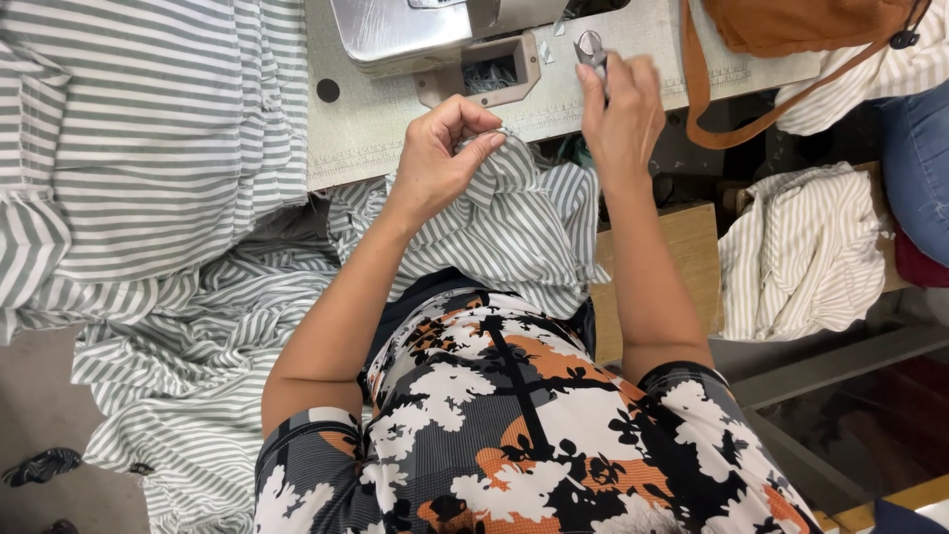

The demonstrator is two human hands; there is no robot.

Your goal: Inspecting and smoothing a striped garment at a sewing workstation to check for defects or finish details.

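Left hand: fingers curled in, thumb and fingertips pinching a fold of the green-and-white striped fabric at the near edge of the sewing table. Fabric runs from that pinch down over the lap and spreads left, merging with a larger striped heap that covers the table's left side and hangs toward the floor. Right hand: closed around small metal thread snips, blades pointing away from the body, held above the tabletop just right of the sewing machine base and its rectangular opening. The two hands are near each other but apart. Bare table shows between machine and front edge. Right of the hands: an orange bag with a strap looping over the edge, and a second striped pile lower down.
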